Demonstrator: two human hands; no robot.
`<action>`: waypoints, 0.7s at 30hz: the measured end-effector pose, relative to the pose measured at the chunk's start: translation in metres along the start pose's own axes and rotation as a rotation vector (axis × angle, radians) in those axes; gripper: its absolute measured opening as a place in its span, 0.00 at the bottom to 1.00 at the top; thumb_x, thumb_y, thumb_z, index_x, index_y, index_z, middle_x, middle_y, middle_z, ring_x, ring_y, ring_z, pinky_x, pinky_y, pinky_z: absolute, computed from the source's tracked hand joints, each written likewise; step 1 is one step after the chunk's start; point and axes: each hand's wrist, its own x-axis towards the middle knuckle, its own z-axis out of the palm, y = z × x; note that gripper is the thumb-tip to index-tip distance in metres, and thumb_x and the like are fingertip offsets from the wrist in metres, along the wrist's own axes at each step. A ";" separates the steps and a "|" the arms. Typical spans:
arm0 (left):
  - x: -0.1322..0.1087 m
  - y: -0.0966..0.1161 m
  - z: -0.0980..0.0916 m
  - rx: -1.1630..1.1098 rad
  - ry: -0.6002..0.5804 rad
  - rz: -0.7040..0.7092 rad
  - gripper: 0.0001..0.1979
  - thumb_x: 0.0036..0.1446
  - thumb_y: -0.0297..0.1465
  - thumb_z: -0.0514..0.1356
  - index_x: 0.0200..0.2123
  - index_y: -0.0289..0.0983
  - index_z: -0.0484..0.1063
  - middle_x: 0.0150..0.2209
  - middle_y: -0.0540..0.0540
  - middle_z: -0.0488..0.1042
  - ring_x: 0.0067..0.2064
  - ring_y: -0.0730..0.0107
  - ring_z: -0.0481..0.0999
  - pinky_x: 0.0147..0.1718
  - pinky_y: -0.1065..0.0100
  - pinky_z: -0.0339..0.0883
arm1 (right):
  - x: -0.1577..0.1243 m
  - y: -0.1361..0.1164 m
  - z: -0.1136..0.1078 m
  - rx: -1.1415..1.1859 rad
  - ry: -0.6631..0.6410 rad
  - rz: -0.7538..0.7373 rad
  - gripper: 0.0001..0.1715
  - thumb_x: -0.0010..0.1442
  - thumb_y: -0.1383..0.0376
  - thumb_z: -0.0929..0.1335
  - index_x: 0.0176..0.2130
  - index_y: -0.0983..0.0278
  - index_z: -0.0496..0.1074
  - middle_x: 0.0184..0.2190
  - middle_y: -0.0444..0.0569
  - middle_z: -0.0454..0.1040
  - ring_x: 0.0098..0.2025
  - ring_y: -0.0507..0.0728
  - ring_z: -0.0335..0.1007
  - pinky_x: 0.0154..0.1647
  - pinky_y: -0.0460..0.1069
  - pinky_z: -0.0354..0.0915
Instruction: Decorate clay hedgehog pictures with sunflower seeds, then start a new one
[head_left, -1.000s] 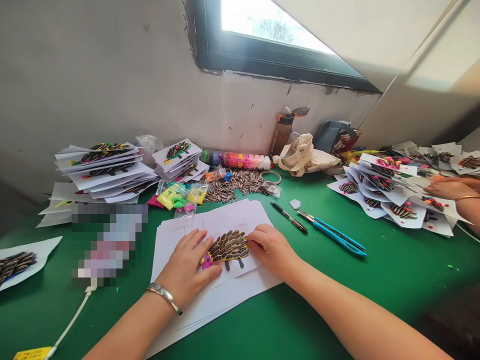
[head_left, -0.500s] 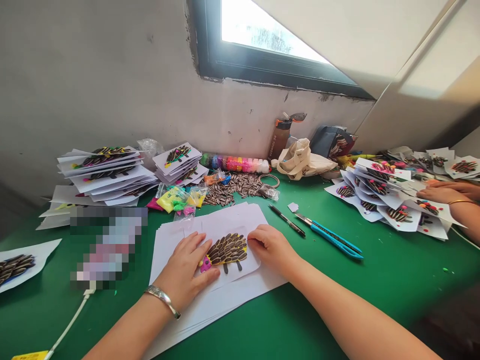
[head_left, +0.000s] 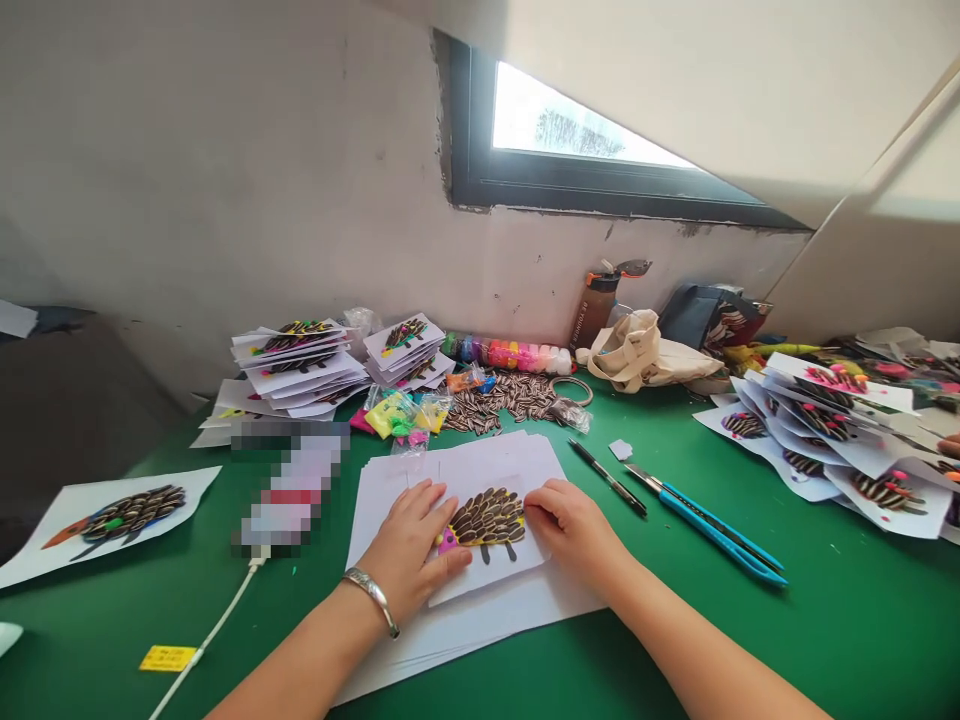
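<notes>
A small white card (head_left: 525, 566) lies on a stack of white paper (head_left: 420, 630). On it is a hedgehog picture (head_left: 487, 518) of striped sunflower seeds pressed into yellow clay, with a pink head and two dark legs. My left hand (head_left: 411, 548), a silver bangle at its wrist, rests on the card at the head end with fingers spread. At the picture's right end, the fingers of my right hand (head_left: 574, 522) are closed in a pinch against the seeds. Whatever is between those fingertips is hidden.
Behind the paper are loose sunflower seeds (head_left: 517, 395) and bagged clay (head_left: 397, 412). A pen (head_left: 607, 478) and blue-handled tweezers (head_left: 712, 528) lie right. Finished cards are piled left (head_left: 300, 385) and right (head_left: 817, 420). A co-worker's hand (head_left: 951, 446) shows at the right edge.
My view has swung left, so everything sits further right in the picture. Both hands keep nearly the same places on the card. The co-worker's hand has mostly left view.
</notes>
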 end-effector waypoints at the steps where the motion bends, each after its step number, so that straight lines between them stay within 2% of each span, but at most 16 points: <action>1: -0.001 -0.001 0.001 0.004 0.009 0.005 0.27 0.56 0.46 0.54 0.55 0.37 0.66 0.58 0.37 0.62 0.60 0.48 0.56 0.56 0.47 0.55 | 0.000 0.000 0.000 0.005 -0.001 -0.001 0.11 0.60 0.69 0.61 0.32 0.62 0.72 0.28 0.46 0.68 0.34 0.54 0.63 0.34 0.47 0.59; 5: -0.003 -0.003 0.003 0.027 0.031 0.022 0.28 0.57 0.47 0.52 0.56 0.39 0.63 0.59 0.39 0.62 0.61 0.49 0.56 0.57 0.48 0.54 | -0.003 0.002 0.001 0.022 -0.005 -0.005 0.11 0.60 0.68 0.61 0.32 0.62 0.71 0.28 0.46 0.68 0.34 0.54 0.63 0.34 0.47 0.59; 12: -0.002 -0.001 0.001 0.052 -0.015 0.017 0.34 0.56 0.49 0.51 0.60 0.37 0.56 0.60 0.39 0.60 0.62 0.52 0.54 0.59 0.49 0.50 | -0.005 0.001 0.003 -0.030 0.019 -0.038 0.11 0.61 0.69 0.60 0.32 0.62 0.71 0.28 0.47 0.67 0.34 0.54 0.62 0.35 0.47 0.59; 15: -0.002 0.002 -0.002 0.054 -0.007 0.009 0.34 0.56 0.50 0.52 0.60 0.36 0.56 0.60 0.39 0.60 0.62 0.52 0.54 0.58 0.50 0.51 | -0.006 -0.002 0.004 -0.072 0.038 -0.068 0.12 0.61 0.70 0.60 0.33 0.63 0.71 0.29 0.47 0.67 0.34 0.54 0.62 0.35 0.48 0.59; 18: -0.003 0.007 -0.005 0.062 0.043 -0.012 0.34 0.56 0.50 0.52 0.60 0.34 0.57 0.60 0.38 0.59 0.63 0.51 0.51 0.58 0.51 0.54 | -0.008 -0.003 0.005 -0.094 0.060 -0.096 0.12 0.61 0.71 0.59 0.33 0.63 0.70 0.29 0.48 0.67 0.35 0.55 0.61 0.36 0.48 0.58; 21: -0.006 0.014 -0.012 0.076 0.141 -0.037 0.32 0.57 0.47 0.53 0.59 0.35 0.59 0.61 0.39 0.58 0.63 0.51 0.50 0.57 0.51 0.54 | -0.009 -0.001 0.006 -0.074 0.068 -0.107 0.12 0.60 0.72 0.60 0.33 0.63 0.70 0.29 0.49 0.67 0.35 0.55 0.61 0.36 0.48 0.58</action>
